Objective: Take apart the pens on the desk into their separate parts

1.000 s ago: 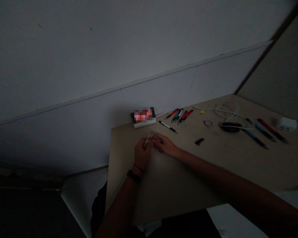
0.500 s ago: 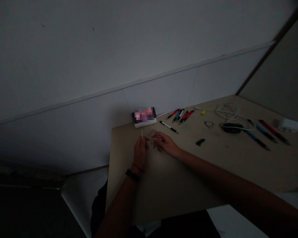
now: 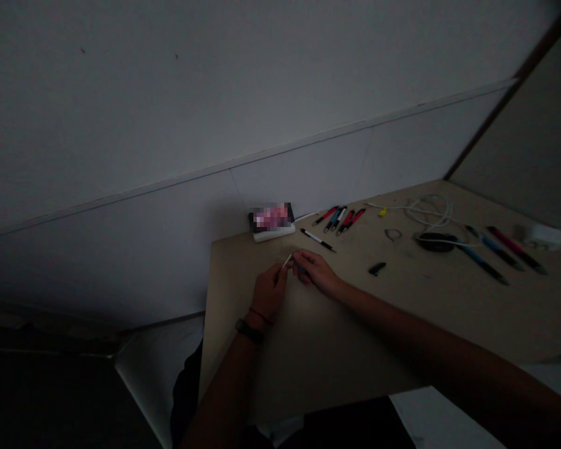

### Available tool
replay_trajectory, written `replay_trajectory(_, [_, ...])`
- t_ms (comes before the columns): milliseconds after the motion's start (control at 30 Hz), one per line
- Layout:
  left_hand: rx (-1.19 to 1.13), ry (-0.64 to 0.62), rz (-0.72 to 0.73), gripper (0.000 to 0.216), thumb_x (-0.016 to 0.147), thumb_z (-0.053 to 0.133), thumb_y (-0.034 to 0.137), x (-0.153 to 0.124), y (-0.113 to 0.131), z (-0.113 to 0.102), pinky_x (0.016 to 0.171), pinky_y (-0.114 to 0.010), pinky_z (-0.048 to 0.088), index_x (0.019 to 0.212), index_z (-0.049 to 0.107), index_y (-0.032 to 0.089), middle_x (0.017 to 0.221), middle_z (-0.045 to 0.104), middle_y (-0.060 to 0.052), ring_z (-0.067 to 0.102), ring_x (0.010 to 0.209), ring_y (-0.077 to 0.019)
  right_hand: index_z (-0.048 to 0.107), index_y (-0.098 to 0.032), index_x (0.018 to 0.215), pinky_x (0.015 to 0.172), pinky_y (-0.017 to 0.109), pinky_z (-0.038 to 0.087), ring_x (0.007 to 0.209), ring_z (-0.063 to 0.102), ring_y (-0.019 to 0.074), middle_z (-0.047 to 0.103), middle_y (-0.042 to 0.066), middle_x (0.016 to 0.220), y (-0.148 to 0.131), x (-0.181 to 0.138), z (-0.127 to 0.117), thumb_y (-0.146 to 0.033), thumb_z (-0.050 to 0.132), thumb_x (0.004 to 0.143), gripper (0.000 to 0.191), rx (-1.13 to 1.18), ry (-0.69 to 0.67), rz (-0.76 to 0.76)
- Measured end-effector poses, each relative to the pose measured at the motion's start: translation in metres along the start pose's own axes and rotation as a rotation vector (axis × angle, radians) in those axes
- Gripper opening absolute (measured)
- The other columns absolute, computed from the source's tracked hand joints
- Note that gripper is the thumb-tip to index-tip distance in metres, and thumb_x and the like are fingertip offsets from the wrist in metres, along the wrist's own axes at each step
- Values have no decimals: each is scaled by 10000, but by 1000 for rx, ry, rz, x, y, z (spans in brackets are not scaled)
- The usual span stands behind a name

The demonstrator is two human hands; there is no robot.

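My left hand (image 3: 268, 292) is closed in a pinch on a thin white stick-like part (image 3: 287, 260) that points up and to the right. My right hand (image 3: 318, 272) is closed just to its right, its fingers meeting the stick's tip and gripping a small dark part I cannot make out. Both hands hover over the near left part of the tan table (image 3: 355, 337). A dark watch and a red band sit on my left wrist. The scene is very dim.
A black-and-white pen (image 3: 316, 239) lies just behind the hands. Several red and blue pens (image 3: 339, 218) lie by the wall, next to a phone on a white block (image 3: 272, 221). A small black piece (image 3: 376, 269), white cable (image 3: 425, 212), black disc (image 3: 434, 241), and more pens (image 3: 490, 252) lie right.
Half a second ago the hands were apart, with the stick upright in my left hand. Now the stick is tilted right and my right hand has closed in on its tip.
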State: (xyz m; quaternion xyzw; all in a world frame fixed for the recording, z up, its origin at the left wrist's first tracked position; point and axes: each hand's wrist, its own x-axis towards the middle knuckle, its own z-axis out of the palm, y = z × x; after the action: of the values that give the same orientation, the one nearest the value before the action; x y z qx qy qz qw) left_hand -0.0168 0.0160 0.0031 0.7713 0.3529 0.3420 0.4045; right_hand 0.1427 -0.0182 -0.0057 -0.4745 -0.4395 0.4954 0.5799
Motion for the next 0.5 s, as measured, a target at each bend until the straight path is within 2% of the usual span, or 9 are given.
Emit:
replay_trajectory(133, [75,-55,11,281,940,525,374,-1,-1,0,636,-254,387,918,745,200,728,676,-25,571,643,-157,571,-177,808,349,203,285,365,394,56,554,-44,579,2,1,1,-626,649,791,457,12,36,19])
replay_trajectory(267, [97,-69,9,263,937,522,329,0,-2,0,717,-270,459,1010,739,199,854,728,-40,641,756,-177,570,-181,780,353,199,287,362,394,54,540,-53,559,5,2,0,-602,686,773,436,37,81,-7])
replay_trajectory(367, [6,15,-39,243,911,572,348,2,-3,-1,710,-260,482,1000,723,180,867,722,-43,651,774,-173,563,-184,760,350,199,274,358,388,51,546,-52,559,5,2,-1,-578,700,774,418,63,128,-31])
replay_trajectory(500, [-126,133,-106,227,855,652,382,4,-4,-5,644,-234,465,895,702,164,775,677,-23,615,702,-146,554,-186,736,350,200,260,363,375,49,543,-50,550,4,3,-2,-566,711,771,413,94,160,-32])
